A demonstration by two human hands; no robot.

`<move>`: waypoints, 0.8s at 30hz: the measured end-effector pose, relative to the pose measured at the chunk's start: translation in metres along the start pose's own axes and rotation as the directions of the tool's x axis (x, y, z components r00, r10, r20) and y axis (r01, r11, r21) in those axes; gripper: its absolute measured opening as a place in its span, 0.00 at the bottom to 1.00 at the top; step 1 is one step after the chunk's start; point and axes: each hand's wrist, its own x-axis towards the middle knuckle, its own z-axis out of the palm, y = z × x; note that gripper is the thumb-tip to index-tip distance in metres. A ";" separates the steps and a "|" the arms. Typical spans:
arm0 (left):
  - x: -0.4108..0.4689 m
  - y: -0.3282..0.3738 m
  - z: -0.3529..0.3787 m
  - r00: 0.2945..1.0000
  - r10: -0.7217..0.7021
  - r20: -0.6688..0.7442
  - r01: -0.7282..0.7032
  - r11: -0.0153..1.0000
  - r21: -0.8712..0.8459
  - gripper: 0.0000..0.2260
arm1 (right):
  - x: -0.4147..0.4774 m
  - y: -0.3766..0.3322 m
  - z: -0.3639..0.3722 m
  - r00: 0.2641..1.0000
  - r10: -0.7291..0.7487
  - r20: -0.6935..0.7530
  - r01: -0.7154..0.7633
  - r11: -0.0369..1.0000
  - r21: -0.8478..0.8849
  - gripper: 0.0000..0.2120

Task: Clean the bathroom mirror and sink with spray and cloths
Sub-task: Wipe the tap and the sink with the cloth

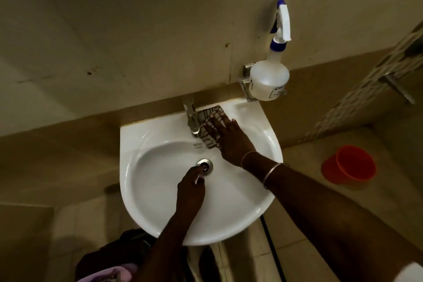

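Observation:
A white sink (pixel 160 201) fills the middle of the view, with a chrome tap (pixel 191 117) at its back and a metal drain (pixel 205 166) in the bowl. My right hand (pixel 229 138) lies flat, fingers spread, pressing a checked cloth (pixel 207 117) onto the sink's back ledge just right of the tap. My left hand (pixel 191 186) sits in the bowl beside the drain, fingers curled, pinching something small and white. A translucent spray bottle (pixel 270 80) with a white and blue trigger stands in a wall holder above the sink's right corner.
An orange bucket (pixel 350 165) stands on the floor to the right. A metal wall fitting (pixel 398 88) juts out at far right. Tiled wall rises behind the sink. Dark and pink fabric (pixel 109 270) lies below the sink's front edge.

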 end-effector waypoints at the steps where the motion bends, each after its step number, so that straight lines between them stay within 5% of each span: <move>1: 0.000 0.001 0.000 1.000 -0.007 0.011 0.007 1.000 -0.003 0.14 | -0.007 0.007 -0.001 1.000 -0.012 0.010 0.012 1.000 -0.027 0.35; 8: -0.010 0.013 0.006 0.995 -0.048 0.088 0.053 0.997 -0.054 0.17 | -0.062 0.026 -0.007 0.963 0.270 0.019 -0.267 0.959 -0.094 0.33; 15: -0.025 0.022 -0.006 0.991 -0.057 0.123 0.065 0.996 -0.062 0.18 | -0.095 0.019 -0.020 0.885 0.240 0.400 -0.098 0.933 -0.345 0.33; 20: -0.030 0.015 -0.036 0.992 -0.091 0.088 0.098 0.992 -0.084 0.16 | -0.110 -0.012 -0.031 0.734 0.222 0.642 -0.100 0.970 -0.222 0.34; 24: -0.032 0.002 -0.059 0.988 -0.146 0.047 0.151 0.981 -0.120 0.15 | -0.128 -0.057 -0.037 0.693 0.097 0.714 -0.122 0.992 -0.016 0.33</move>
